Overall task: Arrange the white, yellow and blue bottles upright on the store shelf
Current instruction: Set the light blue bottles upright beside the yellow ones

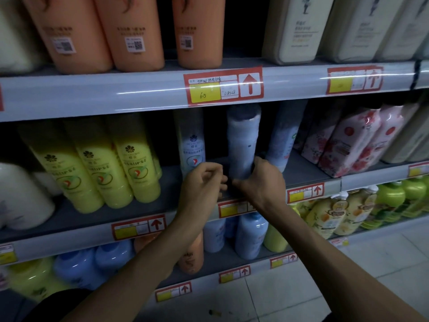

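A pale blue bottle (242, 140) stands upright near the front of the middle shelf (76, 219). My right hand (260, 180) grips its lower end. My left hand (202, 182) hovers just left of that bottle's base with its fingers curled, holding nothing that I can see. Two more pale blue bottles stand on either side, one at the left (191, 145) and one at the right (284, 138). Three yellow bottles (97, 168) stand upright in a row further left. A white bottle (21, 196) sits at the far left of the same shelf.
Orange bottles (104, 31) and cream bottles (299, 26) fill the top shelf. Pink flowered bottles (348, 140) stand to the right on the middle shelf. The lower shelf holds blue, orange and yellow-green bottles (250, 235). Red and yellow price tags (222, 86) line the shelf edges. Tiled floor lies below.
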Demonstrator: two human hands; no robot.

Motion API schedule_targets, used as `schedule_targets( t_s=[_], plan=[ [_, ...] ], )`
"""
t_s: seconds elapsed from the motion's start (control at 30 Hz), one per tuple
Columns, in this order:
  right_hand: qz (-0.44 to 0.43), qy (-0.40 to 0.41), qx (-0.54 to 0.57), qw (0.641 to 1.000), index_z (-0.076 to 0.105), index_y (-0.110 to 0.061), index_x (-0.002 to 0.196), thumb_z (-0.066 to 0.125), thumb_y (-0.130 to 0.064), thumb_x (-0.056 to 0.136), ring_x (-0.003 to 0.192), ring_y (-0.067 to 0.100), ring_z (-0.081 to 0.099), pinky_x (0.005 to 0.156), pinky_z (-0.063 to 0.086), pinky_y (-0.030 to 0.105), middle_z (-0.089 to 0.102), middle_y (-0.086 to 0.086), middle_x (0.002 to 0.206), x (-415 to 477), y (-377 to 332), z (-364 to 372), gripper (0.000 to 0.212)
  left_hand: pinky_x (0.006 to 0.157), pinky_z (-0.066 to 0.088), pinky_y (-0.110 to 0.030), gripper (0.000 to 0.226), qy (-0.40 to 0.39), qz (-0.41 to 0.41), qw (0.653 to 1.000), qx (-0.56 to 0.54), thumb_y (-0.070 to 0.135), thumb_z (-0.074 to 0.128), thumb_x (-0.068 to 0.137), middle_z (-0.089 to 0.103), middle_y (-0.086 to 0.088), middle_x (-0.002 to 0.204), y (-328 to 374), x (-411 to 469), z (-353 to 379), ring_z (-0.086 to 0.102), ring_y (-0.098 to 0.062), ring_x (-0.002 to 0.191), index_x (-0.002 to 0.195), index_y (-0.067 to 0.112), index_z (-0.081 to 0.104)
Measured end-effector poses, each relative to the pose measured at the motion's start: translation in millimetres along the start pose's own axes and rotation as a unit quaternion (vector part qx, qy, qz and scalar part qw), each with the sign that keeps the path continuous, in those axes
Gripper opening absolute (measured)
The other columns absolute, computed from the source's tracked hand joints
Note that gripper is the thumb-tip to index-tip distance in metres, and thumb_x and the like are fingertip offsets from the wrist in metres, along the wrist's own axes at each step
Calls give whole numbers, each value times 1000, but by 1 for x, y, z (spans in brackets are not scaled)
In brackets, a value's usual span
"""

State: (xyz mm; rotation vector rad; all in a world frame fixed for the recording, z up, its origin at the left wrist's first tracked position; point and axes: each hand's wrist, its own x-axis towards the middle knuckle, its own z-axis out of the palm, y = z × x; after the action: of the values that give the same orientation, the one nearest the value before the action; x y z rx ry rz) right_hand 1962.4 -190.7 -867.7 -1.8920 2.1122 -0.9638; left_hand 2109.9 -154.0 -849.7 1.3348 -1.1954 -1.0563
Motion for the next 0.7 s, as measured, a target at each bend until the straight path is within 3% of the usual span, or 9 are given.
schedule_targets(
  t_s=[0.1, 0.2, 0.23, 0.3, 0.4, 0.5, 0.53, 0.6, 0.7],
  plan=[
    [-73, 36, -48, 996, 59, -17, 100, 76, -39, 71, 83, 37, 65, 62, 47, 38, 69, 5, 96, -6, 10, -11, 40, 60, 62, -34, 33, -78, -131, 976, -153, 34, 49, 108, 76, -25, 98, 24, -9, 0, 74, -26, 72, 114, 7, 67],
    [-167, 82, -114, 976, 60, -10, 110, 77, -18, 74, 94, 38, 64, 57, 41, 36, 67, 9, 109, -8, 17, -22, 41, 54, 63, -36, 48, -174, -257, 899, -310, 46, 54, 102, 75, -19, 87, 40, -17, -7, 72, -27, 65, 111, 4, 73],
    [-194, 104, -140, 965, 59, -7, 112, 79, -12, 73, 96, 37, 63, 52, 39, 34, 66, 11, 114, -8, 19, -25, 43, 58, 63, -35, 47, -208, -264, 886, -319, 44, 60, 99, 74, -17, 90, 40, -19, -8, 72, -26, 68, 115, 3, 75],
    [-238, 138, -171, 946, 58, -4, 115, 80, -6, 72, 104, 35, 61, 46, 36, 31, 63, 12, 125, -9, 24, -28, 48, 64, 62, -36, 44, -252, -251, 895, -270, 34, 68, 92, 69, -18, 95, 36, -23, -6, 69, -25, 75, 119, 0, 73],
    [-231, 129, -153, 952, 55, -8, 131, 75, -3, 78, 115, 33, 59, 51, 41, 32, 57, 8, 138, -15, 24, -35, 57, 64, 61, -38, 50, -246, -267, 904, -225, 31, 81, 76, 69, -21, 92, 24, -26, -3, 71, -29, 75, 113, -1, 73],
    [-132, 128, -1, 983, 52, -20, 140, 69, -8, 86, 110, 25, 65, 72, 53, 37, 61, -1, 135, -27, 19, -48, 58, 80, 59, -40, 34, -214, -176, 948, -158, 34, 89, 70, 75, -16, 95, 9, -21, -4, 72, -26, 80, 97, 15, 81],
    [-89, 128, 60, 986, 55, -22, 138, 69, -11, 89, 103, 19, 68, 76, 53, 32, 67, -3, 125, -33, 16, -54, 52, 86, 59, -41, 35, -197, -122, 965, -122, 33, 89, 71, 78, -12, 100, 7, -21, -5, 74, -25, 87, 101, 18, 80],
    [21, 64, 180, 981, 65, -19, 124, 69, -15, 91, 90, 10, 72, 67, 49, 17, 76, -4, 103, -43, 11, -66, 33, 92, 60, -39, 45, -156, -20, 986, -59, 24, 91, 75, 80, -2, 106, 6, -23, -5, 76, -20, 100, 118, 24, 76],
    [167, -137, 405, 889, 73, -9, 102, 61, -18, 96, 85, 23, 75, 50, 37, 21, 80, 11, 94, -58, -1, -80, 15, 86, 60, -29, 67, -107, 102, 989, 9, 26, 92, 68, 77, 10, 103, 2, -20, -7, 75, -12, 100, 130, 34, 69]
  ],
)
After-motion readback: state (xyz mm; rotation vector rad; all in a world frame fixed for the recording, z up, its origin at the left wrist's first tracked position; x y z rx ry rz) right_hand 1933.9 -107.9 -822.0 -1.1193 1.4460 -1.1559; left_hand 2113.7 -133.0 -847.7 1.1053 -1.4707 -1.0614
